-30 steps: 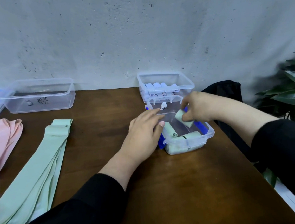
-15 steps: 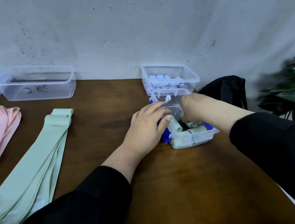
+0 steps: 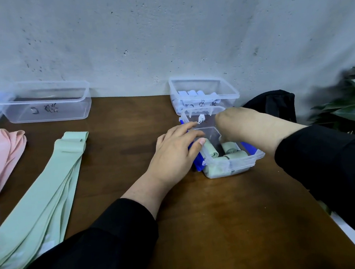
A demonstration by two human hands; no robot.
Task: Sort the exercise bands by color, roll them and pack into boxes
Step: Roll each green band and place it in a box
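Steadying the clear box (image 3: 235, 165) with my flat, relaxed left hand (image 3: 174, 154), I reach my right hand (image 3: 236, 125) among green rolls (image 3: 230, 148), its grip hidden from view.

One head-worn view, wide-angle, looking forward and down across the brown surface (image 3: 222, 216) toward the grey wall (image 3: 163, 28) at its far edge. Close in: both forearms reach out from the bottom and right edges of frame.
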